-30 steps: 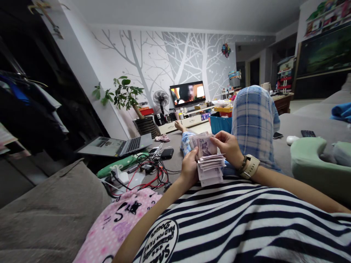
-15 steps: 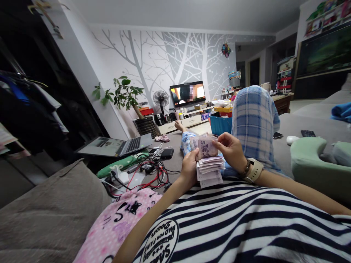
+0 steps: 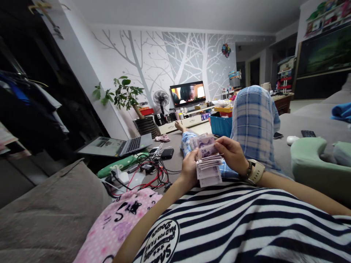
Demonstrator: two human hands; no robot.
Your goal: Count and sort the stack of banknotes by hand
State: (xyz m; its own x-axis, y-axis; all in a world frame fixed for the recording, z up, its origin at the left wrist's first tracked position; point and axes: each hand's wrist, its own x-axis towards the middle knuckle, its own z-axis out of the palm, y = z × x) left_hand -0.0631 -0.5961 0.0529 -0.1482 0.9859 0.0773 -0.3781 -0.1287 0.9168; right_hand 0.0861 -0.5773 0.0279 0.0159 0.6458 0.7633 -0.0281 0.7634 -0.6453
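Observation:
A wad of purple banknotes (image 3: 210, 171) is held over my lap, several notes folded down toward my striped shirt. My left hand (image 3: 189, 166) is closed on the left edge of the wad, thumb on top. At the right edge of an upper banknote marked 5 (image 3: 207, 149), my right hand (image 3: 233, 151) pinches with thumb and fingertips. That wrist wears a pale-strapped watch (image 3: 256, 171) and a dark bracelet. My raised knee in blue plaid trousers (image 3: 253, 120) is just beyond the right hand.
Left of me are an open laptop (image 3: 117, 146), tangled cables (image 3: 153, 170), a black box-like device (image 3: 167, 153) and a pink blanket (image 3: 128, 215). To the right lie a green cushion (image 3: 307, 157), a white mouse (image 3: 293, 140) and a phone (image 3: 278, 135). A television (image 3: 188, 93) stands ahead.
The upper banknote has bent down toward me, showing more of the note behind it. My right hand has shifted slightly right and down; the left hand stays put.

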